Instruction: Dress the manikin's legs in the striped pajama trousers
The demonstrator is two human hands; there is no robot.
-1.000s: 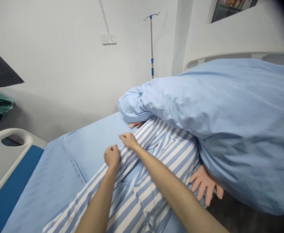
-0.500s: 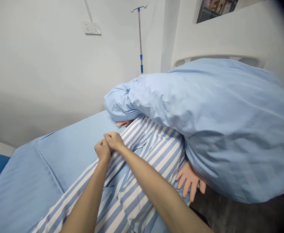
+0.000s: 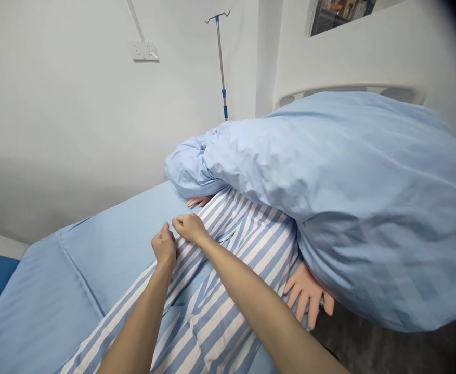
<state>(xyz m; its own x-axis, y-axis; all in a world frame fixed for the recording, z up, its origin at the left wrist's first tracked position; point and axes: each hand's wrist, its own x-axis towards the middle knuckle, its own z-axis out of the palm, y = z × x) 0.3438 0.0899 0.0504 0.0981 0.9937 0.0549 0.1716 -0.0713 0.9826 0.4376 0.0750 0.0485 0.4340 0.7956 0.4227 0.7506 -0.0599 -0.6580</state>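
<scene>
Striped blue-and-white trousers (image 3: 247,249) cover the legs of a manikin-like figure lying on the bed. My left hand (image 3: 164,245) is a closed fist at the edge of the nearer-left trouser leg, thumb side up. Just to its right, my right hand (image 3: 190,227) is also closed, knuckles up, over the same leg. A small gap separates the two fists. Whatever their fingers may grip is hidden. A light blue quilt (image 3: 352,171) is bunched over the figure's upper body. From under it show a pink plastic-looking hand (image 3: 309,292) and, farther off, another hand's fingers (image 3: 199,201).
The bed's blue sheet (image 3: 122,234) stretches to the left, along a white wall. An IV pole (image 3: 220,57) with hooks stands behind the bed. A pale headboard (image 3: 352,87) rises beyond the quilt. Dark floor (image 3: 352,337) shows at the lower right.
My fists, touching before, have come slightly apart, the right one shifting right. The camera view has moved a little. The quilt and trousers look the same.
</scene>
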